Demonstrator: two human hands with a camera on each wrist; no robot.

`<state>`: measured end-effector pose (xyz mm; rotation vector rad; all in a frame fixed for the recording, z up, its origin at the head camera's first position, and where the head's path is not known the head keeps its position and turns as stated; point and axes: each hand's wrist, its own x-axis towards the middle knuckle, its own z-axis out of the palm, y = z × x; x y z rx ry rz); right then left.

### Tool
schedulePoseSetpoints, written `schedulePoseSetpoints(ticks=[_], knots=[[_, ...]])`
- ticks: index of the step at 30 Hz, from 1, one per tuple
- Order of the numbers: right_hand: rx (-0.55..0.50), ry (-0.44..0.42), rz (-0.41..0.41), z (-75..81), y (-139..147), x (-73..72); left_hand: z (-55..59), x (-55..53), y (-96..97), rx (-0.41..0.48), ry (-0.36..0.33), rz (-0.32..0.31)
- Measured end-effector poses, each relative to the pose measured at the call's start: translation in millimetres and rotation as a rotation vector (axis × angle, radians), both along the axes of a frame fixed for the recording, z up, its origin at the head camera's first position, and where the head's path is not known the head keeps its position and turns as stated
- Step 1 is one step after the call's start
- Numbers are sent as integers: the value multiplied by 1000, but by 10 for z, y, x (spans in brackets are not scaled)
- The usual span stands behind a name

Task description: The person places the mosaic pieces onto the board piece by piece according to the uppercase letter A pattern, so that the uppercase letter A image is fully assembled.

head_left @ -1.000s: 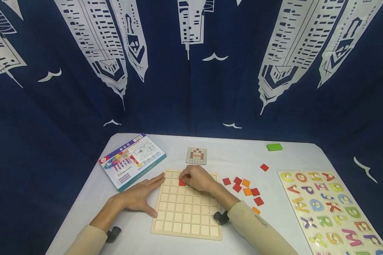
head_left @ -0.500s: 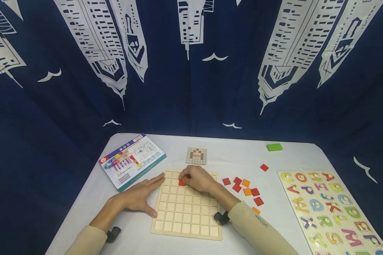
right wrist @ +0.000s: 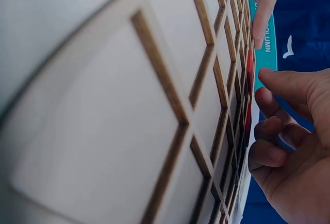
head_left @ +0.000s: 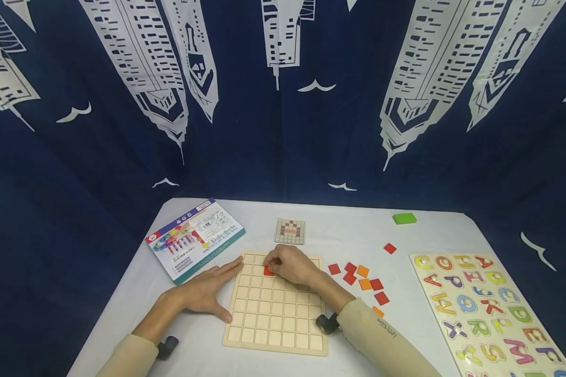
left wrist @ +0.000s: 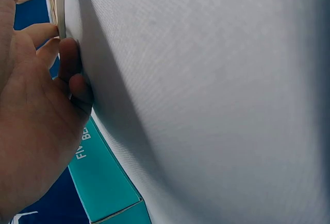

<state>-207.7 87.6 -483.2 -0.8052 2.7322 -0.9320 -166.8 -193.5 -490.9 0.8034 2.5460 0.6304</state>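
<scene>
Head: left hand spread wide, thumb and fingertips at the left edge of the wooden grid board, nothing in it. Right hand over the board's far rows, fingers bent, narrow. 1 red tile sits in the grid right under its fingertips; can't tell if they pinch it.

Around the right hand: pattern card just beyond it. To its right, a loose cluster of 5 red tiles and 3 orange tiles, plus 1 lone red tile farther out. Green block beyond that, alphabet board well to the right. Boxed game just beyond the left hand. All on the white table.

Left wrist: fingers meet the board's edge; teal side of the box below the hand.

Right wrist: 2 red areas in the grid just beside the right hand's fingertips. Thumb extended, other fingers curled; contact unclear.
</scene>
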Motion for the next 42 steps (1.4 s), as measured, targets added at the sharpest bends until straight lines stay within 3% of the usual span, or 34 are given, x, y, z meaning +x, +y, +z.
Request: schedulePoseSetpoints(ticks=[20,34,42], knots=[[-9,19,26,45,107,-61,-24,-6,-16,-13,1,-4],[-79,-109,58,67,379,-54,-44,-13,-3,-21,10,-5],[-82,-132,34,50,559,-48,-44,-12,3,-16,13,-3]])
